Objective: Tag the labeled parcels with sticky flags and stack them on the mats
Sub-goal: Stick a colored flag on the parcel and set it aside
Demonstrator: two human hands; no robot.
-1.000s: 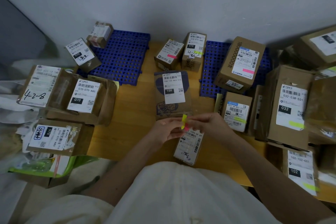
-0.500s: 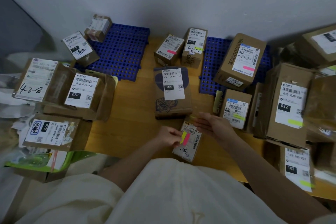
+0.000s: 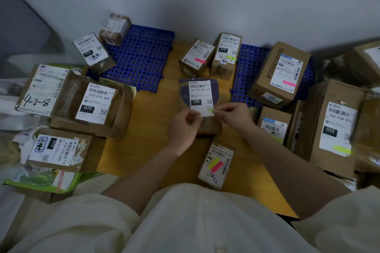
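Note:
A flat brown parcel (image 3: 209,127) with a white 15H label (image 3: 200,96) lies mid-table between two blue mats (image 3: 141,57) (image 3: 244,72). My right hand (image 3: 234,116) pinches a yellow sticky flag (image 3: 210,111) against the label's lower right corner. My left hand (image 3: 182,131) is at the label's lower left edge with its fingers curled; whether it grips anything is unclear. A pad of yellow and pink flags (image 3: 216,164) lies on a small labeled parcel (image 3: 218,178) near the table's front edge.
Two flagged boxes (image 3: 195,57) (image 3: 225,57) stand between the mats and a large flagged box (image 3: 277,74) sits on the right mat. Unflagged 070 parcels (image 3: 96,102) crowd the left side. Tall boxes (image 3: 335,127) fill the right side.
My left hand left the flag pad on the small parcel. Both hands moved forward to the 15H parcel, and my right hand carried a yellow flag to its label.

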